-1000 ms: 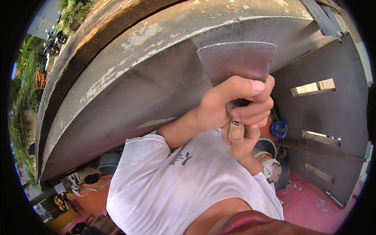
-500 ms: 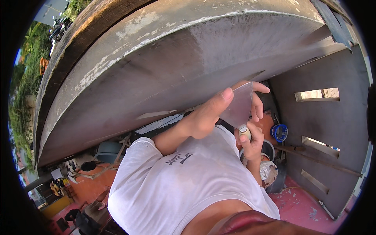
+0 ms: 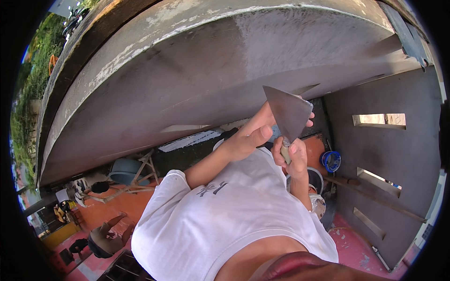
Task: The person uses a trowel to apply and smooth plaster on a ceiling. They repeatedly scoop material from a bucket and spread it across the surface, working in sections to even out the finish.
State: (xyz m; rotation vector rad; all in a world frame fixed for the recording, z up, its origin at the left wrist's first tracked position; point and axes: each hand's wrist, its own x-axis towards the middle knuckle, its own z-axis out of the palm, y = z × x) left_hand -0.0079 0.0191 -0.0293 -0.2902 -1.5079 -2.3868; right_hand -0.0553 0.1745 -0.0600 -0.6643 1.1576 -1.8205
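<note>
My right hand [image 3: 297, 161] is closed around the pale handle of a scraper [image 3: 289, 112]. Its wide triangular metal blade points up and away from me, its face smeared greyish. My left hand [image 3: 251, 136] reaches behind the blade with thumb apart and fingers stretched out. Some fingertips show past the blade's right edge; the rest are hidden, and I cannot tell whether they touch the metal. Just beyond both hands rises a large grey panel [image 3: 187, 89], coated dark on the left and lighter at upper right.
On the right stands a grey wall [image 3: 375, 89] with slot openings. A blue-rimmed bucket [image 3: 331, 161] and a wooden pole [image 3: 375, 198] are beside it. At lower left are a grey-blue tub [image 3: 125, 172], a wooden frame [image 3: 145, 175] and another person [image 3: 108, 238] on the floor.
The scraper has turned, its blade now tilting up to the left. My left thumb has come off the blade and dropped lower, while the fingers stay behind it.
</note>
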